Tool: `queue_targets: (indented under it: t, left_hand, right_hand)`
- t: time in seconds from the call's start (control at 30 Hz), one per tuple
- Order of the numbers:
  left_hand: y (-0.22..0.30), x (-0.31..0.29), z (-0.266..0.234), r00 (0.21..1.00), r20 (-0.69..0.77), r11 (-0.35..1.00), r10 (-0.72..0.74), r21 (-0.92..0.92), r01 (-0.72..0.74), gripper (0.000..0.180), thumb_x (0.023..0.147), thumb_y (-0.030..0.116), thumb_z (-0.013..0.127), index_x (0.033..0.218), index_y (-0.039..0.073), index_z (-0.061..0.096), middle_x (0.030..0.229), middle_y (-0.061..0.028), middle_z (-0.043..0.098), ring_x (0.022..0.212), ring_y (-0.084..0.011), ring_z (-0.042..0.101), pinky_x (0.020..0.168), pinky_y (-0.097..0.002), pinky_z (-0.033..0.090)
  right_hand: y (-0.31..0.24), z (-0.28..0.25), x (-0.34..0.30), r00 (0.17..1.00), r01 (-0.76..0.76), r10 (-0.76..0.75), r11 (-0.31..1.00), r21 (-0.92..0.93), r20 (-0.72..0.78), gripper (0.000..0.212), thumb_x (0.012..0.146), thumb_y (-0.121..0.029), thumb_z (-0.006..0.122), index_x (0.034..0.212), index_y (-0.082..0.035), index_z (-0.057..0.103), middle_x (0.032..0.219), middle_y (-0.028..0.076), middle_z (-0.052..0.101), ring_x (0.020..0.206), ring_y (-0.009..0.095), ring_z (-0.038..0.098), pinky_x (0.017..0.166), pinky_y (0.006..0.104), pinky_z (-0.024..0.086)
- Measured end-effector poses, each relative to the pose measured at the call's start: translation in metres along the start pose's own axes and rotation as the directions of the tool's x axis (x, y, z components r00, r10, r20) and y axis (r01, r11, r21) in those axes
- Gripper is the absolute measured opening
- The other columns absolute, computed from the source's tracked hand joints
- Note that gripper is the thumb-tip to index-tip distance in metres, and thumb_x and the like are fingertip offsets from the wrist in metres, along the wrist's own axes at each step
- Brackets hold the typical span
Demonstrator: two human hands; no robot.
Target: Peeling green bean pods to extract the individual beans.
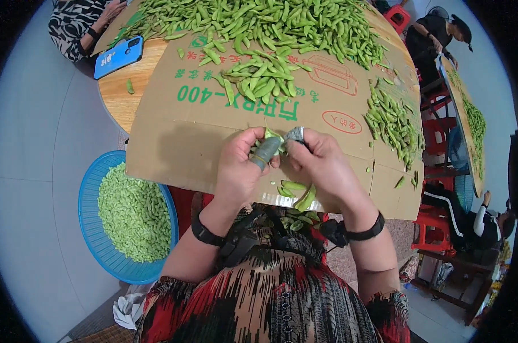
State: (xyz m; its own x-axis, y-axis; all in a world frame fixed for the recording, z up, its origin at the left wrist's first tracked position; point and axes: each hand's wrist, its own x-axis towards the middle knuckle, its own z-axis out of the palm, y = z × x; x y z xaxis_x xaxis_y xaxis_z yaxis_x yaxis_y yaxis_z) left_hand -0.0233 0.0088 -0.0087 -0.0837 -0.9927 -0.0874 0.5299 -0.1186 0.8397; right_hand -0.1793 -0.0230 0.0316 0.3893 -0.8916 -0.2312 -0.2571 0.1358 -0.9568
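Both my hands meet over the near part of a flattened cardboard sheet (pixel 179 150). My left hand (pixel 236 171) is closed around a green soybean pod (pixel 270 133), its thumb wrapped in a grey-green cover. Pinching at the same pod, my right hand (pixel 329 163) also wears a grey cover on a digit. The fingers partly hide the pod. Just below my hands, a few loose pods (pixel 306 198) lie at the cardboard's near edge. Beyond them is a small heap of pods (pixel 262 80), with a large pile (pixel 293 26) farther back.
More pods (pixel 393 123) lie at the right. A blue plastic basket (pixel 87 228) of shelled beans (pixel 134 214) stands low on my left. A blue phone (pixel 119 58) rests on the wooden table (pixel 115 103) near another person's arm. People, red stools (pixel 433 228) and another table are at right.
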Motion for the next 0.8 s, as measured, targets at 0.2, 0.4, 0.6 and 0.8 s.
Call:
queue_targets:
  t: [0.2, 0.4, 0.6, 0.8]
  left_hand:
    - [0.008, 0.003, -0.001, 0.997, -0.003, 0.974, 0.077, -0.211, -0.076, 0.027, 0.078, -0.007, 0.042, 0.100, -0.001, 0.057, 0.074, -0.0008, 0.054, 0.059, -0.0042, 0.044, 0.049, -0.0160, 0.028]
    - [-0.001, 0.001, 0.000, 0.991, -0.038, 0.986, 0.128, -0.102, -0.132, 0.029, 0.076, -0.010, 0.041, 0.094, -0.002, 0.063, 0.078, -0.0035, 0.056, 0.062, -0.0055, 0.044, 0.051, -0.0171, 0.031]
    - [0.007, -0.006, -0.002, 0.991, 0.127, 0.954, 0.051, 0.288, -0.085, 0.029, 0.076, -0.011, 0.043, 0.095, -0.002, 0.064, 0.091, -0.0063, 0.062, 0.074, -0.0112, 0.055, 0.062, -0.0217, 0.044]
    - [0.014, -0.015, 0.004, 0.996, 0.056, 0.914, -0.072, 0.403, 0.043, 0.034, 0.081, -0.008, 0.047, 0.112, 0.002, 0.059, 0.101, -0.0039, 0.061, 0.076, -0.0063, 0.054, 0.060, -0.0170, 0.042]
  right_hand:
    - [-0.032, -0.022, 0.055, 0.962, 0.151, -0.273, 0.578, -0.802, -0.016, 0.038, 0.086, -0.032, 0.051, 0.071, 0.002, 0.061, 0.070, 0.020, 0.061, 0.069, 0.035, 0.061, 0.064, 0.0449, 0.047]
    - [-0.014, -0.013, 0.084, 0.930, 0.147, -0.362, 0.234, -0.961, 0.054, 0.034, 0.084, -0.028, 0.054, 0.075, 0.004, 0.059, 0.068, 0.023, 0.059, 0.069, 0.038, 0.060, 0.064, 0.0446, 0.049]
    - [-0.007, -0.030, 0.059, 0.915, 0.124, -0.404, 0.325, -0.938, -0.019, 0.021, 0.083, -0.018, 0.053, 0.075, 0.001, 0.058, 0.064, 0.018, 0.060, 0.060, 0.031, 0.060, 0.056, 0.0400, 0.047]
    - [0.005, -0.036, 0.007, 0.957, -0.284, 0.217, 0.821, 0.496, 0.190, 0.013, 0.091, -0.016, 0.050, 0.085, -0.007, 0.056, 0.055, -0.003, 0.047, 0.043, 0.002, 0.035, 0.037, 0.0167, 0.026]
